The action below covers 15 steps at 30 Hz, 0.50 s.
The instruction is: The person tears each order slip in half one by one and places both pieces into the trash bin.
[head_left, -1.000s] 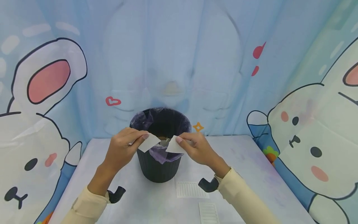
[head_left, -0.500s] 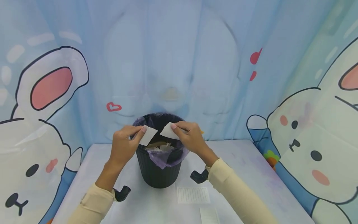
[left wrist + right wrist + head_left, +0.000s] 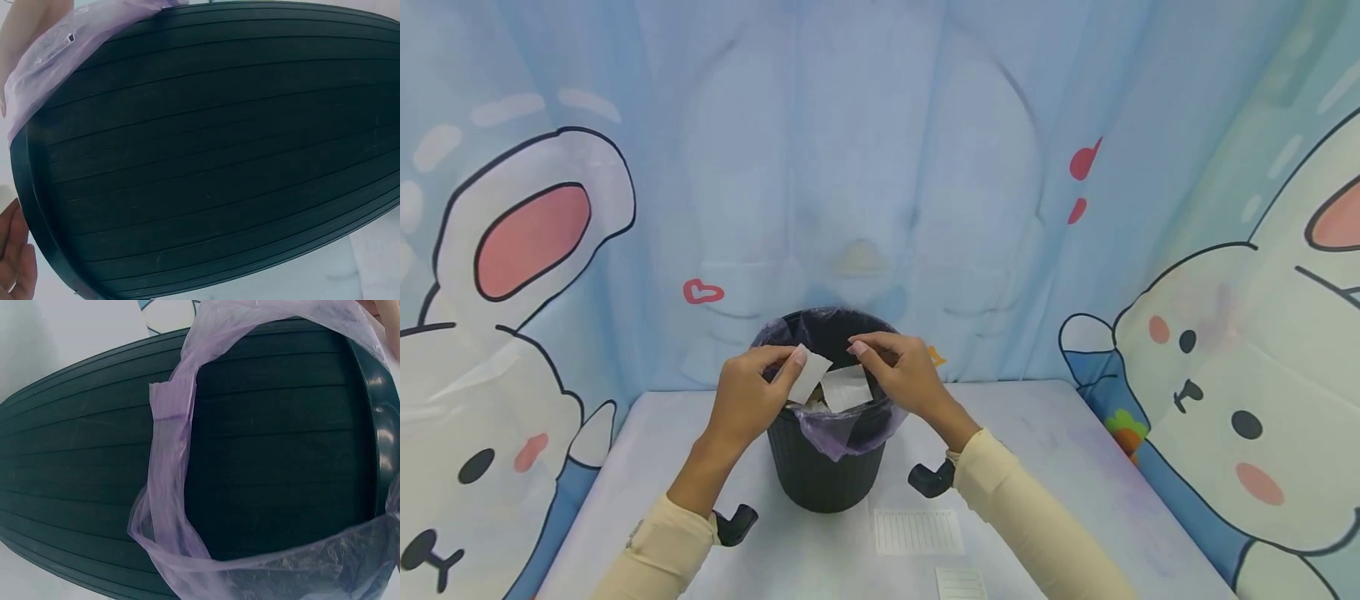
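Over the rim of a black ribbed trash bin (image 3: 823,479), my left hand (image 3: 747,398) pinches a torn piece of white paper (image 3: 808,379) between thumb and fingers. My right hand (image 3: 901,367) is above the bin's right side, holding nothing, its thumb and fingers loosely bent. Another white paper piece (image 3: 847,390) is below it in the bin's mouth, apart from the fingers. A thin purple trash bag (image 3: 838,433) lines the bin and folds over its rim. In the wrist views the ribbed bin wall (image 3: 219,150) and the bag (image 3: 172,444) fill most of the picture.
Two lined white paper sheets (image 3: 919,532) lie on the white-covered table (image 3: 1037,467) to the right of the bin's foot, one nearer the front edge of view. A blue curtain (image 3: 857,150) printed with cartoon rabbits hangs behind and at both sides.
The right hand has let go of its paper piece, which has dropped into the bin's mouth. Both hands were first in front of the bin and moved over it. The left keeps its piece.
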Available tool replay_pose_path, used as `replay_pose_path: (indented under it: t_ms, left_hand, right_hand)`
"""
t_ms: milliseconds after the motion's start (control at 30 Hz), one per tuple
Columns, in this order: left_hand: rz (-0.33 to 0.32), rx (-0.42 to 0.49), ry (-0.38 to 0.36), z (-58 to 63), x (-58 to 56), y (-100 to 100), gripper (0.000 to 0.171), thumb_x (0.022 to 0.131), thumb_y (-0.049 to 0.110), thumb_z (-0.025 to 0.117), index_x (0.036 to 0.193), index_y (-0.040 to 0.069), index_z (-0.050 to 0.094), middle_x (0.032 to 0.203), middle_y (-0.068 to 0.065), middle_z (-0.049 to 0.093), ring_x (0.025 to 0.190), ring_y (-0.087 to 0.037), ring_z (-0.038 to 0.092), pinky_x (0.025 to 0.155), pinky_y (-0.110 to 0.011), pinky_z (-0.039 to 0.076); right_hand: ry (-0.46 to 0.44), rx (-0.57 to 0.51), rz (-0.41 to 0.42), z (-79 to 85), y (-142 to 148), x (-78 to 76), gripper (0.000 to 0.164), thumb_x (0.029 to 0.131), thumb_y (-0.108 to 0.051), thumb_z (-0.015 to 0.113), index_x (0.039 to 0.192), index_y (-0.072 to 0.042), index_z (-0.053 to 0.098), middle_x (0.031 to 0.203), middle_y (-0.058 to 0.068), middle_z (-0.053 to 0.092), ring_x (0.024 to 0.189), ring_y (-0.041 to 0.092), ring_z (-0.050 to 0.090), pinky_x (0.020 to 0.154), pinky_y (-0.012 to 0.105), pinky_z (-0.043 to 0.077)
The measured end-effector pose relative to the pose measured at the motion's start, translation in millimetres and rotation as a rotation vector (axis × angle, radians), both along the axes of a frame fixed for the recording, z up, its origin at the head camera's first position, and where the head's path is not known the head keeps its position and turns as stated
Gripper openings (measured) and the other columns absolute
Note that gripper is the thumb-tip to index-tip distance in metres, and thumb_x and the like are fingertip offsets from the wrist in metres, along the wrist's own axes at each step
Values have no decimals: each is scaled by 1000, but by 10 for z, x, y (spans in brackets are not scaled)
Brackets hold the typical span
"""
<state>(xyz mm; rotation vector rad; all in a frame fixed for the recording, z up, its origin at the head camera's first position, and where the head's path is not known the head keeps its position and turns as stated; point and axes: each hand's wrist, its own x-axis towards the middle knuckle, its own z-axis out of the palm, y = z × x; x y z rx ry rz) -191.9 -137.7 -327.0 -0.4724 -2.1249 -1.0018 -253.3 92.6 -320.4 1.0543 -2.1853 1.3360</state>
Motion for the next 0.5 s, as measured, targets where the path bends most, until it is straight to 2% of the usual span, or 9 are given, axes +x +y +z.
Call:
replay_pose_path:
  t_ms: [133, 267, 500]
  left_hand:
    - [-6, -10, -17, 12, -2, 8, 23, 94, 18, 72, 108, 0, 76, 102, -14, 76, 96, -28, 71, 86, -45, 58]
    - [-3, -12, -55, 17, -13, 19, 27, 94, 24, 73, 109, 2, 75, 98, -10, 76, 93, -25, 71, 85, -45, 58]
    - [58, 11, -109, 31, -6, 43, 35, 81, 31, 85, 98, 5, 69, 83, -6, 68, 77, -19, 64, 70, -36, 55]
  right_hand:
    - [1, -1, -21, 1, 40, 6, 19, 100, -15, 63, 112, -6, 75, 102, 9, 77, 89, 18, 75, 76, 27, 58]
    - [-7, 7, -44, -1, 84, 13, 20, 101, -17, 62, 113, -7, 74, 103, 8, 77, 90, 17, 75, 77, 27, 59]
    - [3, -6, -82, -6, 163, 34, 21, 101, -17, 62, 114, -6, 73, 103, 8, 77, 92, 24, 74, 78, 29, 59]
